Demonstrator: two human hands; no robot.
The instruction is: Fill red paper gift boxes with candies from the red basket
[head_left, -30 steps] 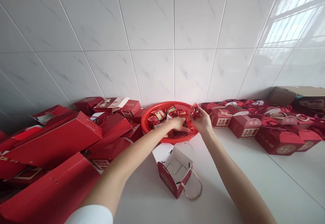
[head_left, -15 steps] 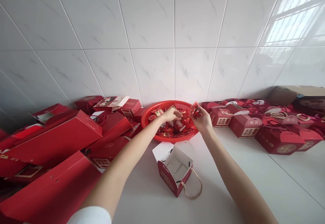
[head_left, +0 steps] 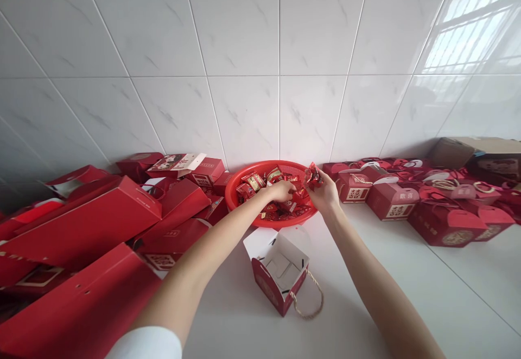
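A red plastic basket (head_left: 233, 196) filled with wrapped candies (head_left: 254, 181) stands against the wall. My left hand (head_left: 281, 191) reaches into it, fingers bent down among the candies; whatever its fingertips hold is hidden. Above the basket's right rim, my right hand (head_left: 324, 189) is closed on red shiny wrapped candies (head_left: 312, 175). In front of the basket sits an open red box (head_left: 273, 288) with a white inside, its flap raised at the back left and a rope handle (head_left: 315, 311) hanging to the right. Nothing lies inside the box.
Red boxes (head_left: 97, 223), large and small, are heaped on the left. On the right stand rows of closed red gift boxes (head_left: 393, 201), with a brown carton (head_left: 459, 151) behind them. A tiled wall (head_left: 244, 120) rises behind the white table (head_left: 448, 304).
My left hand has moved right and slightly down, deeper among the candies. My right hand still holds its candies in nearly the same place.
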